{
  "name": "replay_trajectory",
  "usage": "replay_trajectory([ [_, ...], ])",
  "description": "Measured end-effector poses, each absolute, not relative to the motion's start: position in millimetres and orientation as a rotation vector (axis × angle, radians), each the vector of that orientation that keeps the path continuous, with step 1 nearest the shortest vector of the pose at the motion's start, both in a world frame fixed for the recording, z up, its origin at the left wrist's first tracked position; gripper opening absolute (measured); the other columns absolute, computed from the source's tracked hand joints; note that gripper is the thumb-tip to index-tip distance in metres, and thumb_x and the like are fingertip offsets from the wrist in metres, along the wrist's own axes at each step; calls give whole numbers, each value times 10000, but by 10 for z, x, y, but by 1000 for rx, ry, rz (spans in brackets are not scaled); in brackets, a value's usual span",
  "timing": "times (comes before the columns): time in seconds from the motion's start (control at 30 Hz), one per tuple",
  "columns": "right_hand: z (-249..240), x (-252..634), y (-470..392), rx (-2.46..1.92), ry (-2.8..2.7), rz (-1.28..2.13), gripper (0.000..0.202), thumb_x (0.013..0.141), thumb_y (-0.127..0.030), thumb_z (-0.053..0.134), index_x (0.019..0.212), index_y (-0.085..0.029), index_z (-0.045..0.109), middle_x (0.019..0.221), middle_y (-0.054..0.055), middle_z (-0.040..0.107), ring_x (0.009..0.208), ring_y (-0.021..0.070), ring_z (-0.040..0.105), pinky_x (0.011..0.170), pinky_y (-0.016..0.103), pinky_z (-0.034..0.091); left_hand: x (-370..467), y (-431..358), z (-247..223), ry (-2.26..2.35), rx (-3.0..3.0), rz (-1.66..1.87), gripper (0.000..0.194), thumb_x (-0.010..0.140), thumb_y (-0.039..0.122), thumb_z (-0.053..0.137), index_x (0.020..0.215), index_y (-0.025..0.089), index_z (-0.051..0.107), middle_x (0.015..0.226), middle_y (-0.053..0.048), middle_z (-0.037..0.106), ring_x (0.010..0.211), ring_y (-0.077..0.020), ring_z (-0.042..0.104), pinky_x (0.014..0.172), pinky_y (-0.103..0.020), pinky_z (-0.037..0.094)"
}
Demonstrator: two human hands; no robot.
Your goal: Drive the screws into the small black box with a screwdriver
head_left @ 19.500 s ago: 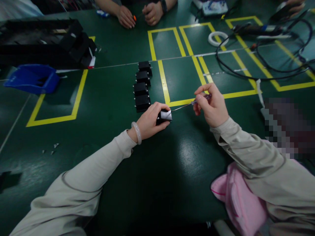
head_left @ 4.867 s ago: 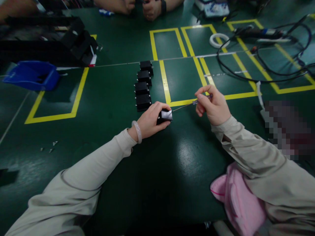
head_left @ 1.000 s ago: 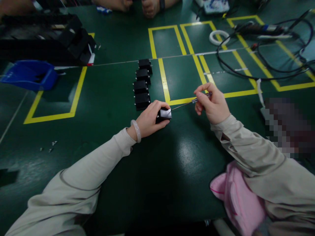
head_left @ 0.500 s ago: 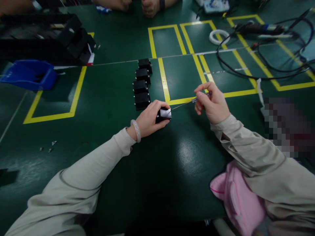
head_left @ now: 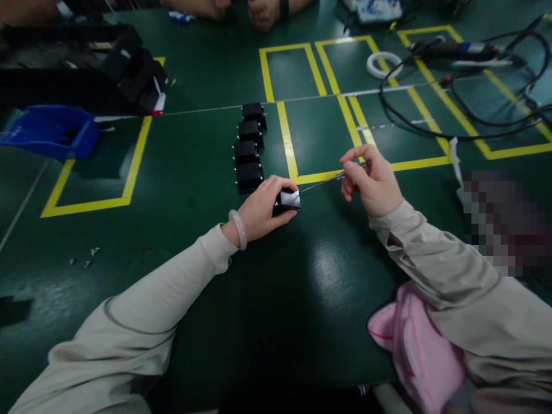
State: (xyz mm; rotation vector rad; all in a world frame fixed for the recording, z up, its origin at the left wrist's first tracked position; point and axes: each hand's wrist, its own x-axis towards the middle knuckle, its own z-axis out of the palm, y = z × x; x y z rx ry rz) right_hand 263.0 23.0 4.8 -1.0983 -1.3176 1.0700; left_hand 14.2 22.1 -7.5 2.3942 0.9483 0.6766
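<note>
My left hand grips a small black box from the left, fingers over its far side and thumb on its near side. A pale, shiny face of the box shows between them. In my right hand is a thin screwdriver, its clear handle pinched by the fingertips. The shaft points left, and its tip meets the box at the far edge of the pale face. Several similar black boxes with small bright screws at their sides stand in a column just beyond my left hand.
Left are a blue bin, stacked black trays and several loose screws. To the right lie a white tape roll, a black cable and pink cloth. Another person's hands rest at the far edge.
</note>
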Motion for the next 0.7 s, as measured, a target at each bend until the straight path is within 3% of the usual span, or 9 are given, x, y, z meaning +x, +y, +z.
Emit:
replay_trajectory([
  [0.2,63,2619,229,-1078,-1332,1074,410,835,-601,712,745,-246,528,388,-112,321,283,69,332,292,249,315,140,224,-80,942,2397,681,347,874,219,666,1179,184,503,1135,-84,593,1045,-231,586,922,-403,512],
  [0.47,48,2629,226,-1092,-1298,1098,350,810,-508,768,870,-262,526,436,-105,447,338,89,440,326,238,357,139,226,-80,947,2394,676,339,881,223,654,1183,189,502,1141,-84,591,1048,-230,590,922,-402,512],
  [0.7,52,2621,225,-1090,-1318,1071,346,853,-532,718,768,-245,545,400,-112,325,294,67,322,303,252,317,142,221,-84,952,2390,672,350,877,223,663,1186,174,506,1145,-89,591,1050,-233,586,915,-395,510],
])
